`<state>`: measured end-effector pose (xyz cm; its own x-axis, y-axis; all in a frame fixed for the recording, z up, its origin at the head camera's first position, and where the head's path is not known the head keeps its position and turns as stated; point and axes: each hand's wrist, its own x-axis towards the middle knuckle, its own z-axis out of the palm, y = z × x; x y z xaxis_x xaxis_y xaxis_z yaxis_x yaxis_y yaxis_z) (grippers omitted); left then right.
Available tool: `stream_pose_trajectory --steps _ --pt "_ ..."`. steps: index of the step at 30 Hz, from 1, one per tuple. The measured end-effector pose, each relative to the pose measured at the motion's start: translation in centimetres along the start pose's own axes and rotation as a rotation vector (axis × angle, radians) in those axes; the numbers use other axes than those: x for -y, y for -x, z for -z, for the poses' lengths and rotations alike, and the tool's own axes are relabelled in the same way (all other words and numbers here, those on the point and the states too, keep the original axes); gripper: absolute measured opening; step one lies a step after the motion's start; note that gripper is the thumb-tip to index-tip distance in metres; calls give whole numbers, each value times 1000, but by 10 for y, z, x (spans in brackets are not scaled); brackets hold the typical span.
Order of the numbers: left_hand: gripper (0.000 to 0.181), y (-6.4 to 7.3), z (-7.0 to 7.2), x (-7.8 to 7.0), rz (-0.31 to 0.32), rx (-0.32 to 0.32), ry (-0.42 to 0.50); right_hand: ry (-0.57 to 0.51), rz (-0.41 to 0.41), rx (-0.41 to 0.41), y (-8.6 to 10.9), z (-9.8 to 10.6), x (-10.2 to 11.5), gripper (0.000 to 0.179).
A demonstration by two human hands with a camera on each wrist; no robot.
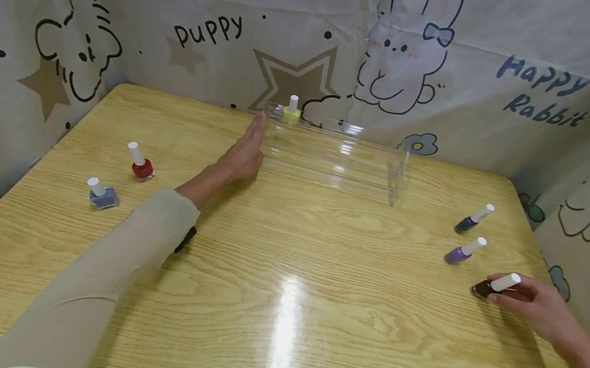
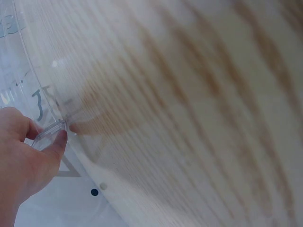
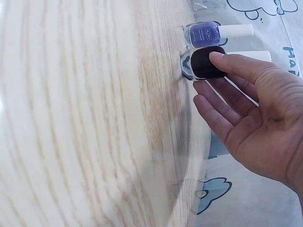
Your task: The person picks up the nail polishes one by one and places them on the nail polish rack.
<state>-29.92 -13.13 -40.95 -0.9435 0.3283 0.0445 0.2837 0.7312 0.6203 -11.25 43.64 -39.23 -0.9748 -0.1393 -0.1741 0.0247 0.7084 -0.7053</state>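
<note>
At left, blue bottle (image 1: 104, 198) and red bottle (image 1: 142, 170) sit unracked on my desk (image 1: 230, 314). My left hand (image 1: 244, 156) pinches the far rack (image 1: 398, 180), bearing only the yellow bottle (image 1: 291, 115). At right, purple bottle (image 1: 457, 255) and navy bottle (image 1: 465, 225) remain, plus the black bottle (image 1: 483, 289) my right hand (image 1: 542, 307) pinches.

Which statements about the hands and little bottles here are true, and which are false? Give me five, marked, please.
1. The right hand holds the blackish bottle. True.
2. The yellow bottle sits on the clear rack. True.
3. The red bottle is on the rack too. False: it stands on the table.
4. Both hands hold bottles. False: the left hand touches the rack's end.
5. The purple bottle has a white cap. True.
</note>
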Motion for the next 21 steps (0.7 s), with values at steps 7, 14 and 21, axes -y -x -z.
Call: stream_pose_trajectory --steps 7,14,21 --pt "77 0 0 0 -2 -2 0 62 -1 -31 0 3 8 40" --pt "77 1 2 0 14 4 9 98 26 -78 0 9 33 37" --pt "78 2 2 -3 21 12 31 83 60 -110 -3 12 56 35"
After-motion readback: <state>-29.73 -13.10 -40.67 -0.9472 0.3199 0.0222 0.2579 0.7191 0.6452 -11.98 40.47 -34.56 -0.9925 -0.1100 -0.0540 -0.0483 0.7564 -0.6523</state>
